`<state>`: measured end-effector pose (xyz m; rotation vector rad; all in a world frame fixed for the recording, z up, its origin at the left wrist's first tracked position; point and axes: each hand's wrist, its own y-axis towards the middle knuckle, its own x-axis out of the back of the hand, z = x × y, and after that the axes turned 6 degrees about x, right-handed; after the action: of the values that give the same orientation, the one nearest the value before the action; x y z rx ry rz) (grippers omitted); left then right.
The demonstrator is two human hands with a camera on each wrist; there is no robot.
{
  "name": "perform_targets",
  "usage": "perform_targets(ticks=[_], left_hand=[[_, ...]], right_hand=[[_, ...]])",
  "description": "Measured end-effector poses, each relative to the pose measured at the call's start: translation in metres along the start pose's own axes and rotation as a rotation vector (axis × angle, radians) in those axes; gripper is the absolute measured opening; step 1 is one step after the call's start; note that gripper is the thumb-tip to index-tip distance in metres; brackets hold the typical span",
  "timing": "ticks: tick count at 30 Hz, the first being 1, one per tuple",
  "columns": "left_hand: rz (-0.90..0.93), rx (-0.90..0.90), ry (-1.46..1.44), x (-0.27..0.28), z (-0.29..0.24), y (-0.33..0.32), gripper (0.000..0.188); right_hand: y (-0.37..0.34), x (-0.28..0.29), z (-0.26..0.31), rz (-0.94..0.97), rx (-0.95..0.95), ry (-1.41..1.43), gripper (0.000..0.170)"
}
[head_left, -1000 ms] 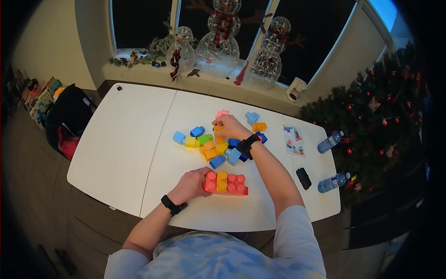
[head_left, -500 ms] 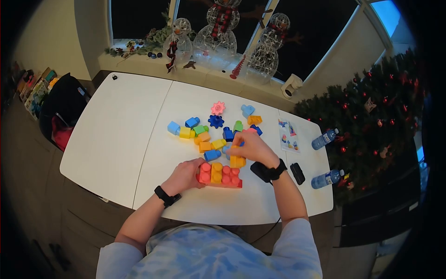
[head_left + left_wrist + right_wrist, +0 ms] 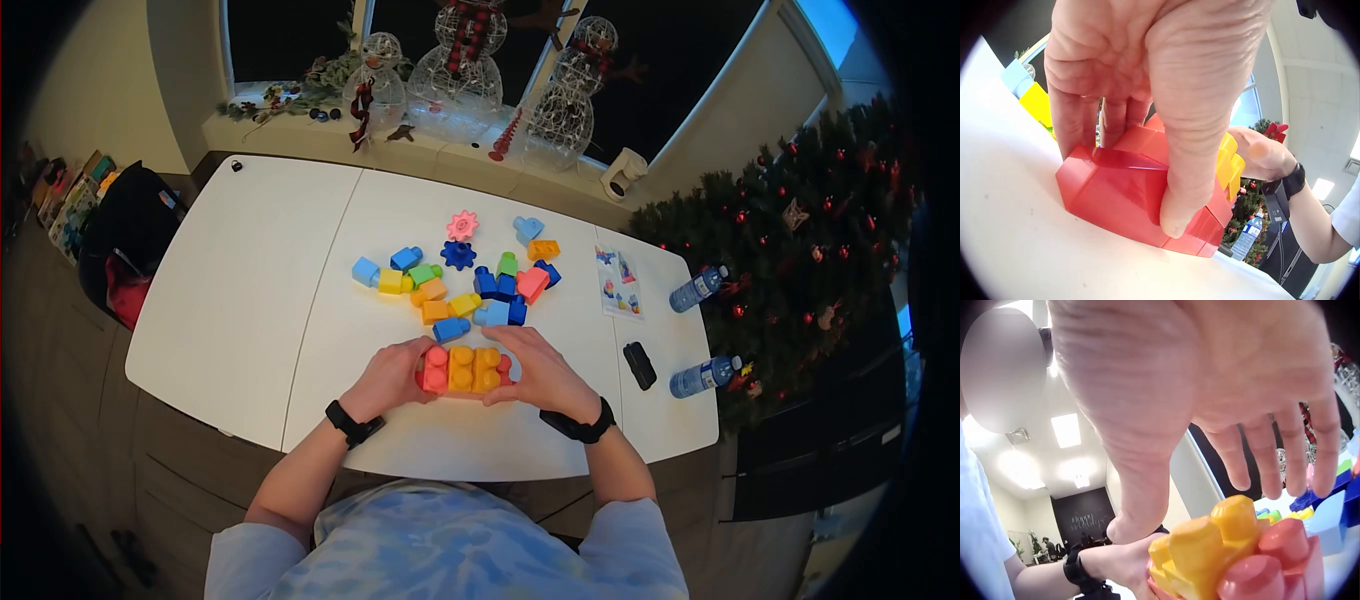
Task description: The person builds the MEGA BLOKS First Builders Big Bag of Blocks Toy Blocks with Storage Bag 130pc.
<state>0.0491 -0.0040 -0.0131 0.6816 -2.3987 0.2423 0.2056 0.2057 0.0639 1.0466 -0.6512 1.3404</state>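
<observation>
block row point(image 3: 461, 368), red and yellow, sits on a white table point(image 3: 240, 310) near loose blocks point(image 3: 394, 281). left hand point(image 3: 385, 380) grips one end between thumb and fingers, likely to steady it; right hand point(image 3: 548, 378) hovers by the other, fingers straight, holding nothing.

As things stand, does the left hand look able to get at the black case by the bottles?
Probably not directly: the left hand grips the joined blocks, and the right hand lies between it and the black case.
</observation>
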Motion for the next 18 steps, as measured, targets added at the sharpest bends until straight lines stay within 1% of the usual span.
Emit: perform_targets(ticks=[4,6,12,13,15,16,18], left_hand=[[0.006,0.004,0.002,-0.002,0.002,0.001,0.063],[0.001,0.000,-0.007,-0.002,0.002,0.002,0.063],[0.013,0.034,-0.014,0.000,-0.004,0.000,0.063],[0.016,0.039,-0.009,-0.001,-0.003,0.000,0.063],[-0.024,-0.015,-0.039,-0.003,0.000,0.001,0.055],[-0.024,-0.014,-0.034,-0.002,-0.001,0.001,0.055],[-0.009,0.012,-0.019,-0.002,-0.002,0.000,0.062]], right_hand=[[-0.003,-0.016,-0.002,0.045,-0.069,0.035,0.070],[-0.001,-0.022,-0.004,0.053,-0.088,0.152,0.069],[0.005,-0.023,0.001,0.081,-0.142,0.254,0.064],[0.004,-0.024,-0.001,0.080,-0.143,0.262,0.064],[0.003,-0.028,-0.005,0.058,-0.099,0.249,0.066],[0.003,-0.028,-0.006,0.055,-0.097,0.253,0.066],[0.002,-0.028,-0.008,0.065,-0.062,0.178,0.071]])
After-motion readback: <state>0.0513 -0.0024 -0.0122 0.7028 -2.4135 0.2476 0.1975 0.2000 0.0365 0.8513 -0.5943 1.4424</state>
